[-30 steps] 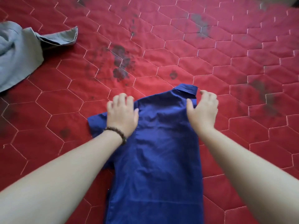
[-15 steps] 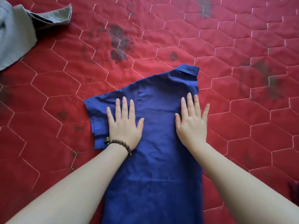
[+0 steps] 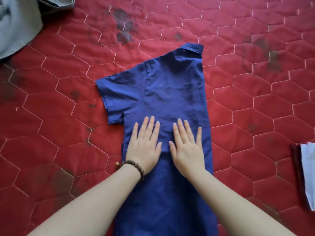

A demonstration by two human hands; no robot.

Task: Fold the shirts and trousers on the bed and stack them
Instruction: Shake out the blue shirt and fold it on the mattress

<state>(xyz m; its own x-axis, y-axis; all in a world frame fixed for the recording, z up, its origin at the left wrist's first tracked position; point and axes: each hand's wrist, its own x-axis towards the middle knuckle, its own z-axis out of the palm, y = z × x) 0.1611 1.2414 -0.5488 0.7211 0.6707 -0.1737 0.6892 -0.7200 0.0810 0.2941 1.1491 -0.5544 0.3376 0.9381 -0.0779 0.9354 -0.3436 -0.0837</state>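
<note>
Left hand: the left hand (image 3: 144, 147) lay flat and open on the blue shirt (image 3: 172, 92), gripping nothing, likely to press the fold smooth.
Right hand: the right hand (image 3: 187, 147) lay just beside it, palm down, fingers spread, holding nothing.
Shirt: it lay lengthwise mid-bed, folded in half, one sleeve out toward the left edge, collar farthest.
Change: both hands had slid nearer, down from the chest, and closer together.
Bed: the red quilt (image 3: 255, 99) carried a grey garment (image 3: 15, 26) at its far-left corner.
</note>
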